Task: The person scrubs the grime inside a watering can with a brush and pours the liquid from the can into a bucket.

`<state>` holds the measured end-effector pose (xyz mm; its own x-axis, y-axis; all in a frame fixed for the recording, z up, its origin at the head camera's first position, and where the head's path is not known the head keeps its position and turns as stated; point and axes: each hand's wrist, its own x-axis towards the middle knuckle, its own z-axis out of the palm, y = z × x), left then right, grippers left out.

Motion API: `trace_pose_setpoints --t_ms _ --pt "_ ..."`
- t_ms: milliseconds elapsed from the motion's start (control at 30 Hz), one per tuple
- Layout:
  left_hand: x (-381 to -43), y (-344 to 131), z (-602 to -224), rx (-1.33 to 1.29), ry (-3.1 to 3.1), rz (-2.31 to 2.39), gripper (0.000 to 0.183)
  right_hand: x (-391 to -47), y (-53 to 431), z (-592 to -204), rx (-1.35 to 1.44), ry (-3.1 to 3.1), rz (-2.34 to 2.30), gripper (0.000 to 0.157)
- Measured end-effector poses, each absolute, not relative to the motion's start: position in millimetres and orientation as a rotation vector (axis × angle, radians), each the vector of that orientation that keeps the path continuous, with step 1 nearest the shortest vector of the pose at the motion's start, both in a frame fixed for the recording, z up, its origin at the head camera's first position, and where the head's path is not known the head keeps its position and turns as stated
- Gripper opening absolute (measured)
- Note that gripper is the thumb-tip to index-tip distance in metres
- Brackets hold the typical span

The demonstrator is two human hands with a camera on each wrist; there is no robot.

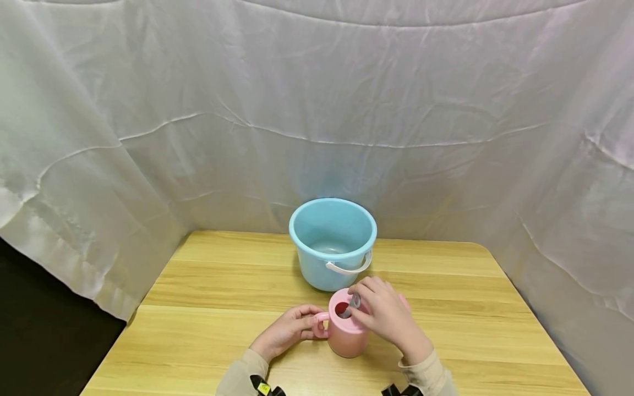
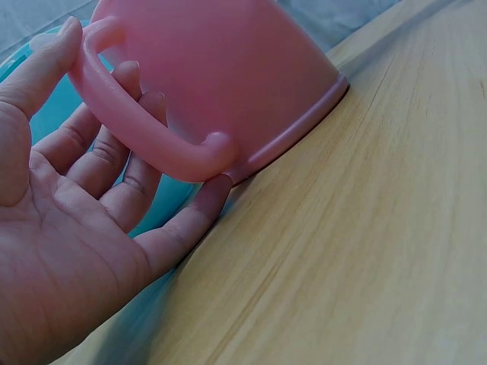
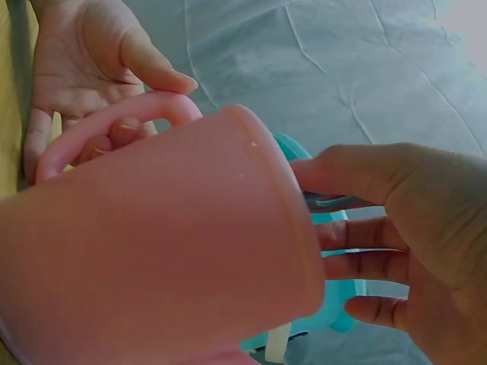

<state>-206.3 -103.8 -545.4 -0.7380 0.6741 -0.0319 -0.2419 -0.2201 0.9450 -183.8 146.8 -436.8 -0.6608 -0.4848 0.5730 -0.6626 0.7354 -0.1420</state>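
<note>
A pink watering can (image 1: pixel 348 342) stands upright on the wooden table, its round top hole dark red inside. My left hand (image 1: pixel 287 330) holds its looped handle (image 2: pixel 125 118), thumb at the upper end and fingers reaching behind the loop. Over the can's top, my right hand (image 1: pixel 388 312) pinches a small grey piece with a rounded end (image 1: pixel 355 300) between thumb and fingers. That piece reaches down into the hole, and its lower part is hidden; I cannot tell what it is. Beyond the right hand a bit of pink spout (image 1: pixel 405 301) shows.
Just behind the can stands a light blue bucket (image 1: pixel 322 269), its white handle (image 1: pixel 349 269) hanging at the front. Pale cloth (image 1: pixel 337 110) hangs around the back and sides of the wooden table (image 1: pixel 208 286).
</note>
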Motion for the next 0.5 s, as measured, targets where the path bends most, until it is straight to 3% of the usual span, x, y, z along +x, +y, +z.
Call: trace_pose_setpoints --t_ms 500 --pt "-205.8 -103.3 -545.0 0.53 1.44 2.011 0.021 -174.5 152.6 -425.8 0.856 -2.544 0.524 0.031"
